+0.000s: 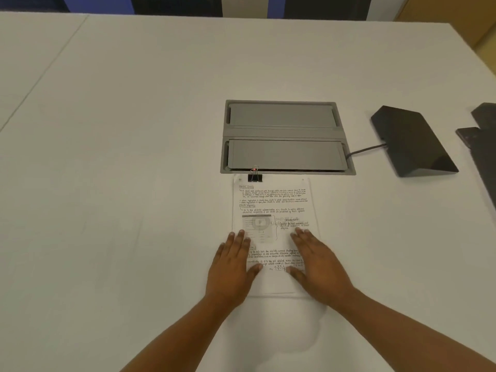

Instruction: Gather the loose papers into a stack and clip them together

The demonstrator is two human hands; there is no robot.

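Observation:
A stack of handwritten papers lies squared up on the white table. A black binder clip grips the stack's far edge near its left corner, silver handles standing up. My left hand rests flat on the stack's lower left edge, fingers spread. My right hand lies flat on the lower right part of the sheets. Neither hand holds anything. The near corners of the papers are hidden under my palms.
A grey recessed cable box with two closed lids sits just beyond the papers. A black wedge-shaped device with a cable lies to the right. Another dark object is at the right edge.

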